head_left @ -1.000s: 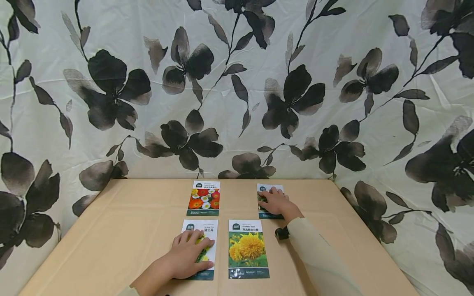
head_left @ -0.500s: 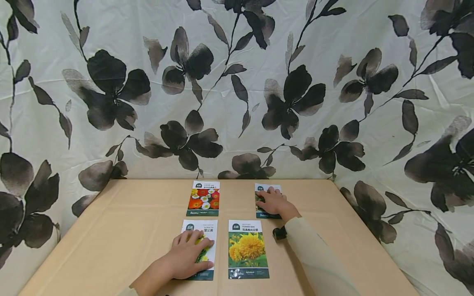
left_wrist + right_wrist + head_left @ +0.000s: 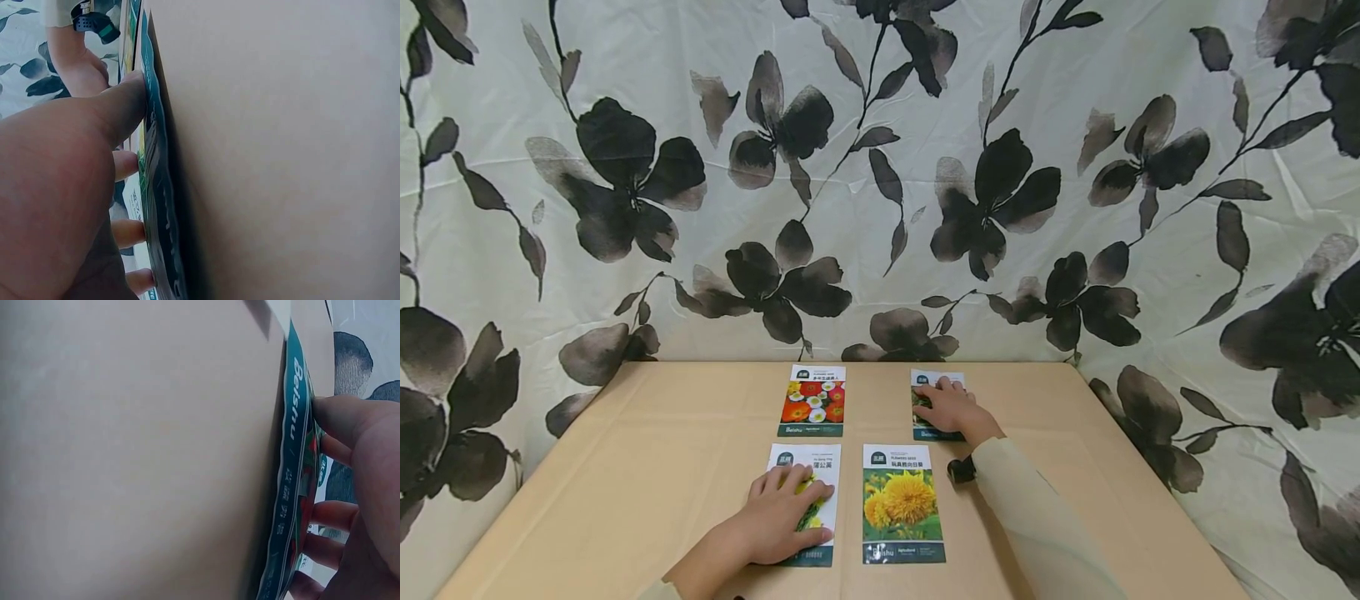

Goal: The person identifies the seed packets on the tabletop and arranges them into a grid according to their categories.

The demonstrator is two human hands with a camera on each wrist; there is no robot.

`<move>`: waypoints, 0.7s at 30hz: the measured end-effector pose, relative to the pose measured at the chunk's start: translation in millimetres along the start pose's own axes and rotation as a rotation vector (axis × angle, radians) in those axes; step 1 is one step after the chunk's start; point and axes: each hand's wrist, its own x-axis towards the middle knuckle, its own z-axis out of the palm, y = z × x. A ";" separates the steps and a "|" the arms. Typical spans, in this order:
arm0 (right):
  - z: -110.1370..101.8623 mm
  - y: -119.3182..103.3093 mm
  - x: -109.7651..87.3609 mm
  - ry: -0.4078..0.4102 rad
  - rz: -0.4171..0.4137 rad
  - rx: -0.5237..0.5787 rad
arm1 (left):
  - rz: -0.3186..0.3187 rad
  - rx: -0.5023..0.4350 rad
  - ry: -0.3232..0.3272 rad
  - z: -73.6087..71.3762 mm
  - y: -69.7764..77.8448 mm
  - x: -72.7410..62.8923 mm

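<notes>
In the head view my left hand (image 3: 781, 517) rests on the near-left seed packet (image 3: 826, 463), fingers spread over its yellow flower picture. The left wrist view shows the thumb and fingertips on the face of that packet (image 3: 164, 206), its teal lower edge slightly raised off the table. Farther off, my right hand (image 3: 952, 410) lies on the far-right seed packet (image 3: 929, 432) and covers most of its picture. Seen from the right wrist, the fingertips press on the packet's front (image 3: 304, 462), where red and green print shows beside the teal band.
Between the two arms lies a seed packet with big yellow flowers (image 3: 904, 504). Behind the left hand is another packet with red and white flowers (image 3: 812, 404). All are on a light wooden table (image 3: 647, 475), with a floral cloth (image 3: 880, 208) hanging beyond its far edge.
My right hand has slid the far-right packet a little to the left along the table. The left hand and the other packets have stayed in place.
</notes>
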 end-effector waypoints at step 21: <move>-2.1 -14.6 1.1 -0.005 -0.018 0.009 | 0.005 -0.007 0.009 -1.5 2.1 -2.0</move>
